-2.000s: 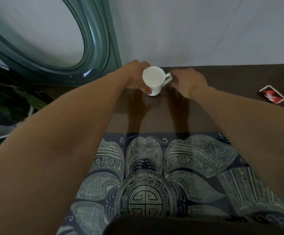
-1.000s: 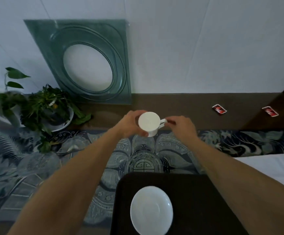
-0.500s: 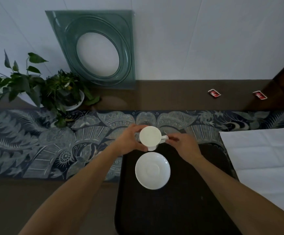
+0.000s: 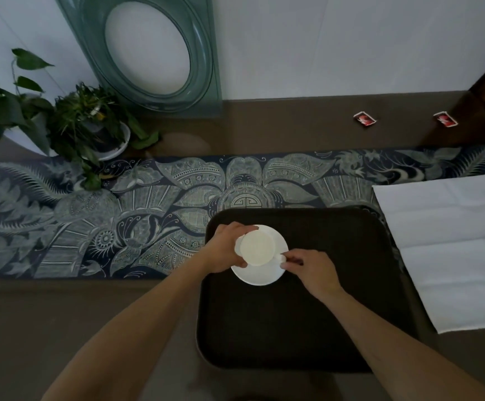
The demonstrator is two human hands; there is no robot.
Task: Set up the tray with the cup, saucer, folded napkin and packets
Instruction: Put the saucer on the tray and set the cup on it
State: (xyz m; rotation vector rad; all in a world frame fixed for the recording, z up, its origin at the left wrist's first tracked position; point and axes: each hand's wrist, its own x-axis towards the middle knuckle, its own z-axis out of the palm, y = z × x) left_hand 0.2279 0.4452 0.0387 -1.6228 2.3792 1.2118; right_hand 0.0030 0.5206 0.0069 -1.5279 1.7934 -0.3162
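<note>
Both hands on the cup point(image 4: 257, 248), held over the saucer point(image 4: 264, 274) in the left half of the tray point(image 4: 336, 299). Left hand point(image 4: 226, 248) curled round the cup's far-left side, fingers wrapping the wall. Right hand point(image 4: 312, 269) pinching the handle at the cup's right, thumb and forefinger closed on it. Cannot tell whether the cup base already rests on the saucer or hangs just above; seen from straight overhead, rim overlapping the saucer's upper left, a little off centre. Saucer flat on the tray, so that item counts as placed; cup apparently in the act of being set down, neither hand yet off it. Napkin point(image 4: 452, 244) lying unfolded, spread flat on the table, just beside the tray's right edge: folding and placing both left to do. Two red packets point(image 4: 365, 119) point(image 4: 446, 119) well apart from the tray, near the wall at the back right, untouched. Rough tally: one item down, one nearly down, napkin and packets outstanding, so somewhat under halfway. Patterned runner point(image 4: 90, 221) under the tray's far edge; potted plants point(image 4: 70, 123) and a green glass panel point(image 4: 154, 50) at back left.
</note>
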